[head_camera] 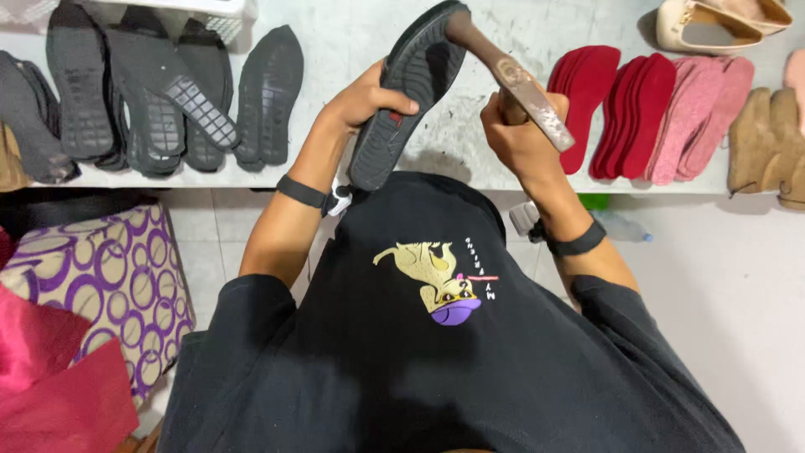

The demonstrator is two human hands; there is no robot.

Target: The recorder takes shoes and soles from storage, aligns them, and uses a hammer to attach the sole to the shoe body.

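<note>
My left hand (pixel 362 102) grips a black shoe sole (pixel 408 88) at its middle, held upright and tilted, heel end down near my chest. My right hand (pixel 521 130) is wrapped around the worn wooden handle of a hammer (pixel 520 84). The hammer's head end reaches up to the toe of the sole and touches its inner face. Both wrists wear black bands. All of this is held just above the front edge of the white workbench (pixel 495 168).
Several black soles (pixel 168 92) lie on the bench at the left. Red insoles (pixel 612 101) and pink insoles (pixel 700 109) lie at the right, with beige shoes (pixel 721 21) and tan suede pieces (pixel 767 138). A purple-patterned cushion (pixel 101 277) and pink cloth (pixel 50 377) sit at lower left.
</note>
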